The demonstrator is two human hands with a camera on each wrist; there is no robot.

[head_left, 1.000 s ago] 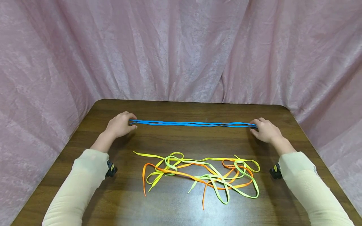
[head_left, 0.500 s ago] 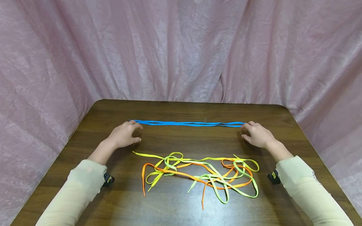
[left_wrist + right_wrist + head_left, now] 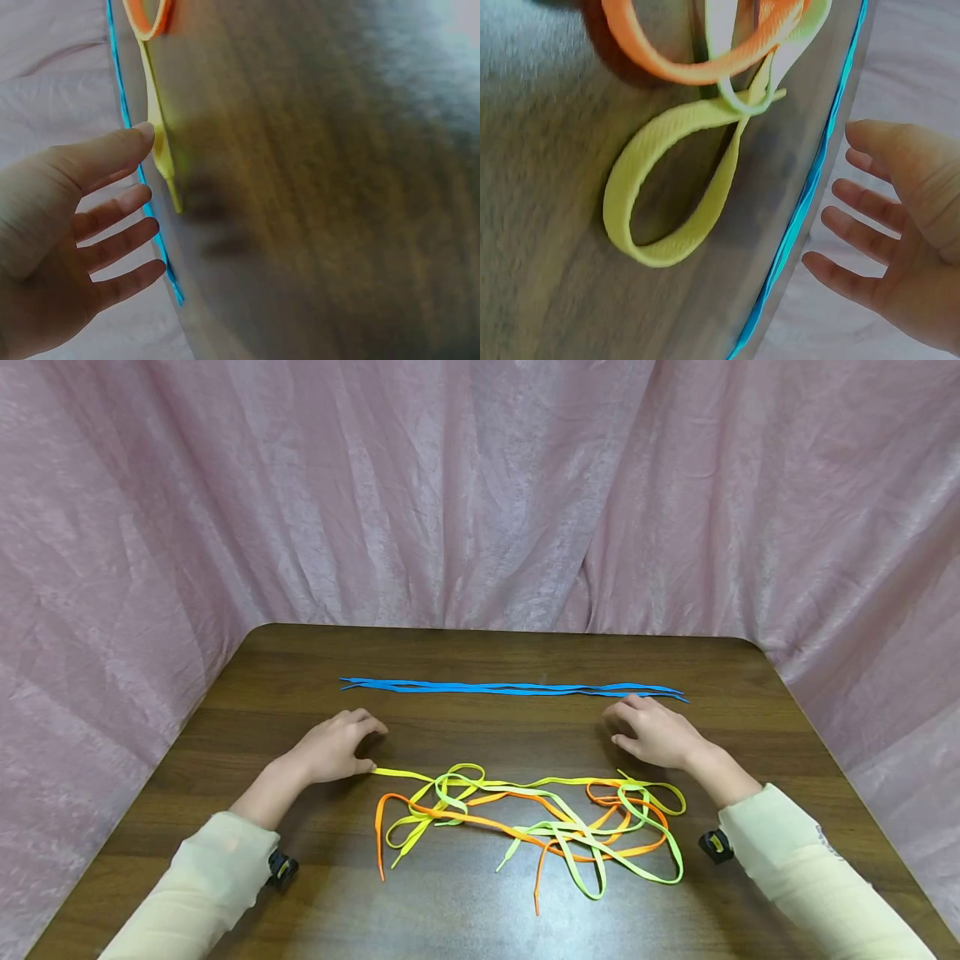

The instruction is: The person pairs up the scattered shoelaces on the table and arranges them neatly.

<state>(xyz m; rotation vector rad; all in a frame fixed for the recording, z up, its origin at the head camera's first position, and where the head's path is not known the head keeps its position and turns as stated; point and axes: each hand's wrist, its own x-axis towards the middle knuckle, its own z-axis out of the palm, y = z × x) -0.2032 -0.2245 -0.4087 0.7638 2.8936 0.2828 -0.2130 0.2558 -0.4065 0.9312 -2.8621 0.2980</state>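
We've got the left hand right at the yellow lace, the thumb beside its free left end! The fingers are spread, loosely bent, and we see no grip; whether the thumb touches the lace, we cannot tell. That end points left, and the lace's long run goes left to right across the middle of the table, its loop at the right rounding toward the right edge. A 2nd yellow tip aims at the near left.

Over to the right hand: relaxed, fingers apart and slightly curved, holding nothing. It sits just on the near side of the blue strands, its fingertips close to the lower of the 2; contact we cannot make out.

And look at those blue strands: 2 of them side by side, long axis left to right, nearly parallel to the far edge, tips pointing left and right.

Nearer us, the orange lace and green lace tangle with the yellow. We count 2 orange ends aiming at the near edge, while a green tip points near and left. Behind it all, we have the pink curtain hanging in folds.
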